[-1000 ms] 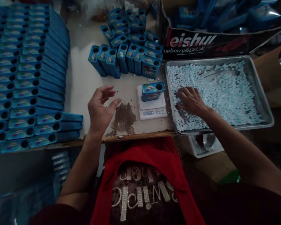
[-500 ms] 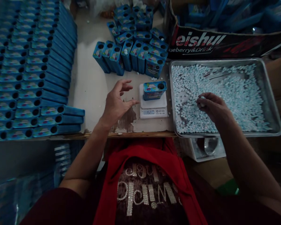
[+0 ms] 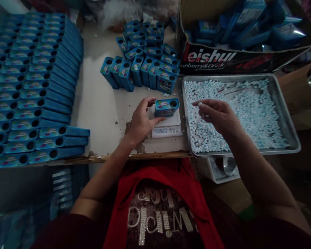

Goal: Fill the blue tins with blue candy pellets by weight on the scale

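Listing what lies at the front of the tabletop [image 3: 106, 121], we enter first one blue box [image 3: 166, 110], standing on the white plate of a small kitchen scale [image 3: 168, 132], its round hole facing up toward the right end, the scale's display lit.

Hands, two. The left hand [image 3: 142, 119]: thumb and fingers spread about the left end of that box, the thumb in front, over the scale; whether the skin meets the box we cannot quite tell in this dim light. The right hand [image 3: 220, 116]: raised over the left part of the tray, thumb and fingertips pinching at least one white candy [image 3: 200, 104].

Surroundings: one metal tray [image 3: 285, 112], right of the scale, spread with loose candies [image 3: 251, 117], white and pale blue; one cluster of upright boxes [image 3: 137, 74] behind the scale, a few candies lying beside it; one long block of stacked boxes [image 3: 49, 83] at the left, holes facing us; one printed carton [image 3: 209, 62] behind the tray, filled with more blue packs.

Step in hand, as we judge it: adjusting the box's contents by single candies on the scale. The next move seems to call for a steady box, a light pinch and a small, well-aimed release above the hole.
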A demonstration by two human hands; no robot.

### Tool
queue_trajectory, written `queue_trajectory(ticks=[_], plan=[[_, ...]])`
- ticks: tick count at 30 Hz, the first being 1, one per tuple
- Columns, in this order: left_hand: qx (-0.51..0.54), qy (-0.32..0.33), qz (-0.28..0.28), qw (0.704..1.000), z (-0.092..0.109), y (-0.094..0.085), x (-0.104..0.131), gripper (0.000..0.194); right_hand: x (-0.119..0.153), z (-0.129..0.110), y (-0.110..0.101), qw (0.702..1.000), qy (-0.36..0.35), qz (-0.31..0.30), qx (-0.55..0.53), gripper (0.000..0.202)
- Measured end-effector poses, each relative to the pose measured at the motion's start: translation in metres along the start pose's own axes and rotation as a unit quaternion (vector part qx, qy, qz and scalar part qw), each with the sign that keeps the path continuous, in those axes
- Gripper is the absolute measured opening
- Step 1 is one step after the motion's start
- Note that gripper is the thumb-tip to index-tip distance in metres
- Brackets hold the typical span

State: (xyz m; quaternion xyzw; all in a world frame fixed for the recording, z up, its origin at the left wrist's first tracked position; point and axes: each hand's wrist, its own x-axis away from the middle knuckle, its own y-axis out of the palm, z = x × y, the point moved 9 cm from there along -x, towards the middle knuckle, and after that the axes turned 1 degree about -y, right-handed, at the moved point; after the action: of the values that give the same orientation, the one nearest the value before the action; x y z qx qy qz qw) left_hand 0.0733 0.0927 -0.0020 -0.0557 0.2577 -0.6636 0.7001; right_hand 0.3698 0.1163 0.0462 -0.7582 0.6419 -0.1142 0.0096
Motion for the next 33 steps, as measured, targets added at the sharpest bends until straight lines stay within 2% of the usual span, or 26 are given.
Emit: queue_trajectory(ticks=[3,5,7,9,12,14,15,16,17,19,21,23,24,25,26,28,29,30,31,33], plan=[[0.009,0.001,-0.006,1.0,0.002,-0.005,-0.002,0.081,-0.011,-0.043,0.041,0.99,-0.086,-0.022,0.113,0.018],[0.009,0.006,-0.015,1.0,0.004,-0.009,-0.005,0.078,-0.016,-0.057,0.059,0.975,-0.102,-0.022,0.197,0.012],[-0.001,0.019,-0.021,1.0,0.007,-0.012,-0.011,0.078,-0.017,-0.063,0.066,0.967,-0.095,-0.021,0.235,0.014],[-0.023,0.043,-0.02,0.999,0.015,-0.009,-0.019,0.082,-0.019,-0.061,0.061,0.975,-0.078,-0.025,0.207,0.017],[-0.078,0.092,-0.04,0.992,0.036,0.013,-0.033,0.083,-0.031,-0.049,0.034,0.999,-0.022,-0.006,0.049,0.012],[-0.116,0.112,-0.088,0.983,0.05,0.031,-0.041,0.065,-0.048,-0.033,0.016,0.997,0.044,0.012,-0.061,0.016],[-0.13,0.112,-0.112,0.979,0.054,0.035,-0.045,0.055,-0.058,-0.025,0.01,0.992,0.075,0.018,-0.101,0.023],[-0.143,0.106,-0.126,0.976,0.055,0.032,-0.049,0.048,-0.069,-0.019,0.007,0.987,0.1,0.021,-0.127,0.031],[-0.153,0.094,-0.129,0.975,0.052,0.02,-0.054,0.045,-0.08,-0.014,0.007,0.983,0.115,0.023,-0.14,0.038],[-0.174,0.066,-0.109,0.977,0.035,-0.027,-0.064,0.048,-0.102,-0.009,0.012,0.986,0.108,0.027,-0.128,0.046],[-0.202,0.046,-0.082,0.975,0.004,-0.092,-0.073,0.051,-0.122,-0.013,0.023,0.996,0.055,0.03,-0.065,0.043],[-0.232,0.003,-0.067,0.97,-0.036,-0.159,-0.078,0.054,-0.135,-0.024,0.037,0.996,-0.03,0.041,0.067,0.033],[-0.244,-0.027,-0.062,0.967,-0.056,-0.189,-0.077,0.051,-0.138,-0.03,0.045,0.983,-0.07,0.05,0.164,0.027],[-0.252,-0.057,-0.064,0.964,-0.073,-0.215,-0.073,0.049,-0.139,-0.034,0.053,0.955,-0.1,0.06,0.274,0.021],[-0.259,-0.083,-0.066,0.96,-0.086,-0.236,-0.067,0.047,-0.139,-0.035,0.062,0.913,-0.115,0.065,0.386,0.015],[-0.263,-0.123,-0.082,0.954,-0.102,-0.264,-0.051,0.044,-0.14,-0.028,0.077,0.818,-0.109,0.053,0.563,0.019],[-0.26,-0.135,-0.095,0.951,-0.106,-0.27,-0.043,0.044,-0.14,-0.022,0.082,0.782,-0.097,0.039,0.614,0.024],[-0.256,-0.144,-0.112,0.949,-0.107,-0.274,-0.035,0.044,-0.14,-0.018,0.085,0.762,-0.089,0.028,0.64,0.027],[-0.254,-0.151,-0.131,0.946,-0.106,-0.274,-0.029,0.045,-0.138,-0.017,0.086,0.757,-0.086,0.025,0.647,0.028],[-0.267,-0.154,-0.172,0.936,-0.098,-0.27,-0.016,0.045,-0.13,-0.025,0.08,0.77,-0.092,0.049,0.63,0.029]])
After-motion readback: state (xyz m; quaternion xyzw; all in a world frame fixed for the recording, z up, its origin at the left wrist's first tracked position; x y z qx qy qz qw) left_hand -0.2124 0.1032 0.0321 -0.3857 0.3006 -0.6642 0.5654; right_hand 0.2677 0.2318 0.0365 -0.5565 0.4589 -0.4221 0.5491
